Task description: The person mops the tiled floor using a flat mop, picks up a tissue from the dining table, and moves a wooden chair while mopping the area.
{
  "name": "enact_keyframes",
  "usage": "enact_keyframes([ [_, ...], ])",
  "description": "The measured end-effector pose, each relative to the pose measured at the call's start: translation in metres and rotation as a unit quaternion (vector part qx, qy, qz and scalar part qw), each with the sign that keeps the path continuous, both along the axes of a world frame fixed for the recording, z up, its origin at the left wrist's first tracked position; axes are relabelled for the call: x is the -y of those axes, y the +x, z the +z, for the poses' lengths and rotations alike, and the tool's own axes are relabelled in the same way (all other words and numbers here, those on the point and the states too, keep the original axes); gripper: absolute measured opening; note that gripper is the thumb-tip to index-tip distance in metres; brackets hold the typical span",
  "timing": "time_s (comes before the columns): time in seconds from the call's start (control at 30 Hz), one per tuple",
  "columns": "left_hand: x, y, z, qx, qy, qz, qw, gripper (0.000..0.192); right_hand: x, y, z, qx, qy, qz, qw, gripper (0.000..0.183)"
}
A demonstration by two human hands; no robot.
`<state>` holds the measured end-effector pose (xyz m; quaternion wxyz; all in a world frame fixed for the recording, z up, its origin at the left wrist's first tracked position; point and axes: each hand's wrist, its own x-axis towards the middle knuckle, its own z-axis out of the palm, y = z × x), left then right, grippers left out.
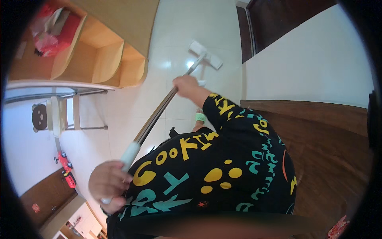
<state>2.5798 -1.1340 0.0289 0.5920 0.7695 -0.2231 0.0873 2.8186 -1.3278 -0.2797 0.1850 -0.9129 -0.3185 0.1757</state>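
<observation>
Both my hands hold a flat mop by its long metal pole (156, 116), which slants from lower left to upper right. My left hand (109, 185) wraps around the pale grip (130, 155) at the pole's upper end and is slightly blurred. Farther down the pole, my right hand (186, 85) is closed around the metal. The white rectangular mop head (213, 60) lies on the glossy tile floor (176, 30). My foot, in a slipper with a green strap (200, 117), shows below my right forearm; the other foot is hidden.
A wooden shelf unit (101, 61) with a red plastic bag (58, 37) stands at upper left. Below it is a small chair with a bear-shaped back (39, 116). Red toy cars (65, 167) sit farther down. A white wall (307, 65) and brown wooden surface (322, 155) border the right.
</observation>
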Motion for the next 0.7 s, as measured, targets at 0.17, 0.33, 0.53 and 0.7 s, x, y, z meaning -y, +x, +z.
enact_keyframes([
  [0.17, 0.064, 0.121, -0.045, -0.018, 0.069, -0.059, 0.996, 0.025, 0.088, 0.112, -0.046, 0.049, 0.036, -0.163, 0.985, 0.013],
  [0.33, 0.107, 0.171, -0.106, 0.029, 0.046, -0.117, 0.992, 0.011, 0.152, 0.144, -0.089, 0.016, 0.010, -0.246, 0.969, 0.015],
  [0.53, 0.106, 0.186, -0.084, 0.040, 0.068, -0.228, 0.970, 0.010, 0.160, 0.130, -0.096, -0.016, 0.034, -0.253, 0.967, 0.031],
  [0.7, 0.094, 0.198, -0.050, 0.033, 0.073, -0.247, 0.966, 0.011, 0.128, 0.120, -0.091, -0.038, 0.047, -0.244, 0.968, 0.026],
])
